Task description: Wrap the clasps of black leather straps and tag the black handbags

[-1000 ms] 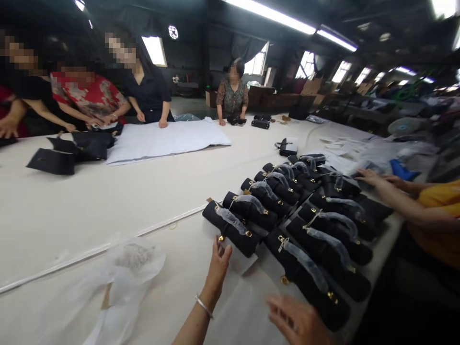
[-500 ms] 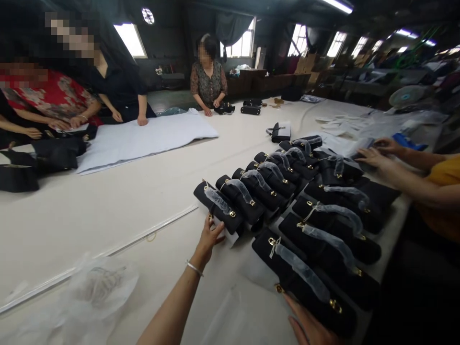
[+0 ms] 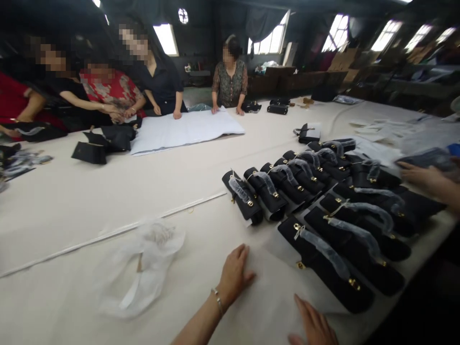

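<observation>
A dim workshop with bright windows surrounds a broad pale worktop [image 3: 201, 172], its far edge lined with people. Black handbags lie in two rows toward its right edge. The nearest handbag [image 3: 325, 273] is flat on its side by the near right part of the worktop, its handle [image 3: 330, 256] sleeved in clear plastic; its inside is hidden. The right hand [image 3: 316, 326] is just beside it, partly cut off by the view, its grip slack with thumb and fingers parted. The left hand [image 3: 235, 272] is over a thin translucent sheet [image 3: 269, 282], its grip likewise loose, around nothing; whether it touches the sheet I cannot tell.

Farther in, the left row of handbags [image 3: 296, 194] sits side by side, flaps down, gold fittings showing, contents out of sight. Beyond that row, a small black bag [image 3: 305, 135] stands with white paper against it. To the left, a crumpled see-through plastic bag [image 3: 153, 282] lies with a brown strip [image 3: 139, 263] within its outline; inside or under, I cannot tell. At the right edge a co-worker's hand [image 3: 431, 179] meets a dark packet [image 3: 427, 155]. Near the far edge, black pouches [image 3: 89, 152] lie beside white sheeting [image 3: 187, 132], their contents too unclear to tell.
</observation>
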`<state>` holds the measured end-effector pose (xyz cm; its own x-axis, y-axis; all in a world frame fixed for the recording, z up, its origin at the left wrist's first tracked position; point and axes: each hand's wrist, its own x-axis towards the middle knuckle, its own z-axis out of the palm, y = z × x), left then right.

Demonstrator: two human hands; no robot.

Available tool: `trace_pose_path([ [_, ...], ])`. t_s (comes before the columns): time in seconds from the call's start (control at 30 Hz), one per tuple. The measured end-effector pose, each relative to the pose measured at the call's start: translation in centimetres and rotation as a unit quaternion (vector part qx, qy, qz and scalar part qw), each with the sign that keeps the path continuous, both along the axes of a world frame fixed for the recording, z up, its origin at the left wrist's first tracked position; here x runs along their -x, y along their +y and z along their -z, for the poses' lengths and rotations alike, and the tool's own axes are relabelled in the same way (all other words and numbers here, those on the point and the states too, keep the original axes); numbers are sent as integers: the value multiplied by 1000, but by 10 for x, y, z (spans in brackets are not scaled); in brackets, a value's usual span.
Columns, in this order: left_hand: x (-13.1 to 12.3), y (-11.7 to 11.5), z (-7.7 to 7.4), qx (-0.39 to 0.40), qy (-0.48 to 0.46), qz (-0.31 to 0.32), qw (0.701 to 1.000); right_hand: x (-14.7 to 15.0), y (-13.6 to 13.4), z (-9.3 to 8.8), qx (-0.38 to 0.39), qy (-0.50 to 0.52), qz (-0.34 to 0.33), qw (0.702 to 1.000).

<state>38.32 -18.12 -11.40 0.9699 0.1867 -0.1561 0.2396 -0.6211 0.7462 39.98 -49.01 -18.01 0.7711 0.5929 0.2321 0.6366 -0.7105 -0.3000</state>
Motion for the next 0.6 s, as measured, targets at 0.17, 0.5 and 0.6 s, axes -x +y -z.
trace_pose_path([
  [0.17,66,-30,-8,-67,38,78,994,-1,26,-53,56,219,32,974],
  [0.5,164,41,-17,102,63,-139,983,22,124,-96,72,303,-42,949],
  [0.6,227,91,-20,134,44,-235,962,47,180,-105,79,356,-131,922],
])
